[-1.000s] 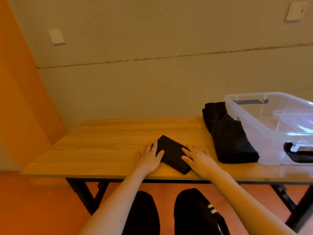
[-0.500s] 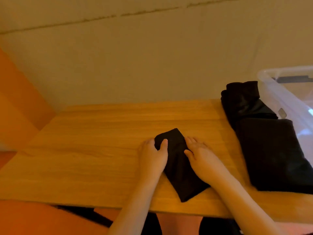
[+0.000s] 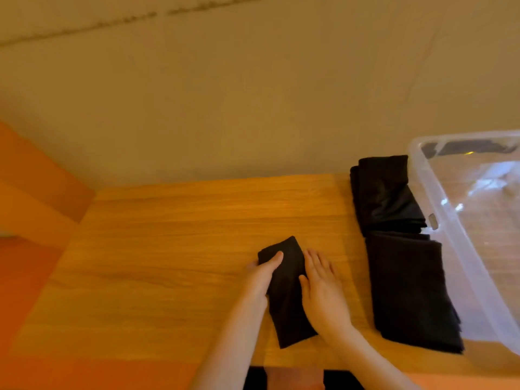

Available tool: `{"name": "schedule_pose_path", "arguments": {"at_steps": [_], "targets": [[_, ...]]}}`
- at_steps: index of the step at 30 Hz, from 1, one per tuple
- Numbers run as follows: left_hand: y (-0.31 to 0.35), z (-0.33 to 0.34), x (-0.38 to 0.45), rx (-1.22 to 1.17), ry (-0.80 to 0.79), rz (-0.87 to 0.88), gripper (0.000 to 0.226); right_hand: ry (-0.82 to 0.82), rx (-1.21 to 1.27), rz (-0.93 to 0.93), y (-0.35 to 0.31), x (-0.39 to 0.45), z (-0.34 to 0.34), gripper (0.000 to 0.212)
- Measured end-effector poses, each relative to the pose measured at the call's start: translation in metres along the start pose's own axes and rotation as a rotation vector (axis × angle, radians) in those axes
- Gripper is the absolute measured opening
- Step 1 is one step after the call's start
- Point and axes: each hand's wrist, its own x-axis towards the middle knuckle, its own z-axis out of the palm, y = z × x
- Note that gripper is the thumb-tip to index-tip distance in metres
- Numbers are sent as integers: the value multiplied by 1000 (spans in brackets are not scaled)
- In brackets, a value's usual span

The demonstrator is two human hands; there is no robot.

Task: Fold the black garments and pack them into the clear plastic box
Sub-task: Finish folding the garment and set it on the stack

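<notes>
The wooden table is seen bare across its left stretch, the work being kept near the front edge within easy reach. Next, the left hand is laid on the left edge of a small folded black garment, its thumb curled over the top of the cloth so that the fold is pinched and kept from springing open. The garment itself is set slantwise on the table, a narrow strip squeezed between both hands. On its right side the right hand is pressed down flat, fingers straight and slightly spread, partly on the cloth's edge and partly on the table, apparently to smooth and square the bundle. The step is judged to be the last tidying of this fold before it is lifted.

Further right, well apart from the hands, a folded black stack is parked just beside the box, with a second, glossier black bundle touching it at the far end; both are judged to be staged there for packing. At the far right the clear plastic box stands open, and no garment can be made out inside it, so the packing is judged not yet begun
</notes>
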Motion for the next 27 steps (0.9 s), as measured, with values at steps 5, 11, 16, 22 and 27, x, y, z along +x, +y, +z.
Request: {"name": "schedule_pose_path", "arguments": {"at_steps": [5, 11, 16, 22, 27], "targets": [[35, 18, -45, 133, -36, 109, 22, -160, 344, 206, -15, -11, -54, 66], [98, 53, -127, 343, -152, 452, 27, -183, 847, 115, -14, 0, -166, 110], [139, 94, -189, 324, -331, 559, 28, -321, 1108, -45, 12, 26, -257, 125], [154, 144, -218, 135, -537, 461, 39, -515, 1396, -141, 50, 24, -326, 83], [137, 182, -207, 63, -414, 371, 33, -279, 1257, -12, 67, 17, -344, 46]]}}
